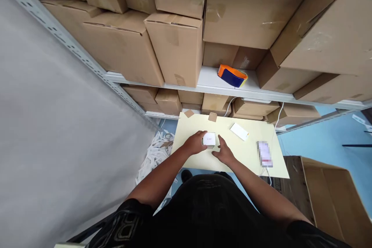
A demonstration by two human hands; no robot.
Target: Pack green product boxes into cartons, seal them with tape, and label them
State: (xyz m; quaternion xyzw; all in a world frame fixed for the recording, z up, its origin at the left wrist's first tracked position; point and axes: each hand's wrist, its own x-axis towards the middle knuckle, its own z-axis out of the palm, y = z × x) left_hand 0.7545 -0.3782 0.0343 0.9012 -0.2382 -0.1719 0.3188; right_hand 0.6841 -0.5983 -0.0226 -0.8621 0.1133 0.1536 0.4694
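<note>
A small white box (209, 139) with faint grey print on its top is near the middle of the pale yellow table (232, 159). My left hand (197, 143) grips its left side, thumb and fingers around the edge. Just right of the box, my right hand (224, 152) is open, thumb and fingers apart and nothing between them. Behind my right hand lies a flat white box (239, 131) with a small orange mark. Farther right is a phone (264, 154), its screen blurred, with a white cable at its near end.
Shelves packed with cardboard boxes (174, 46) rise behind the table. An orange and blue band (233, 76) lies on the shelf. Two brown cardboard pieces (212, 117) sit at the table's back edge. White scraps (151, 159) cover the floor at left; an open carton (334, 193) stands at right.
</note>
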